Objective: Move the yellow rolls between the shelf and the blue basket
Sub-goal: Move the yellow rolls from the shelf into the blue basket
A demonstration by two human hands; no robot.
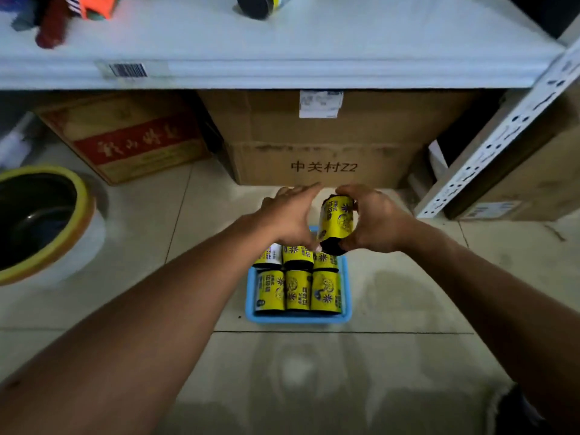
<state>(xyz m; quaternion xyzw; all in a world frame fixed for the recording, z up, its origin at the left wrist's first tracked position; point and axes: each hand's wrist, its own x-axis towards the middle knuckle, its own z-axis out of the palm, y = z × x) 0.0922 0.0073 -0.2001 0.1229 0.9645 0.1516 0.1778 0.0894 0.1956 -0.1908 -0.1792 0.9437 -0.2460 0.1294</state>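
Yellow roll (337, 219) | right hand (375, 222) grips | over blue basket (298, 320) far edge

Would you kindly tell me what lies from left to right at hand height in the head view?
Yellow-rimmed bucket → left hand → held yellow roll → right hand → white perforated shelf post.

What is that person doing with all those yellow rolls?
A person holds one yellow roll in the right hand, just above the blue basket on the floor. The left hand is open right beside it. At least six more rolls lie packed in the basket, in front of a white shelf.
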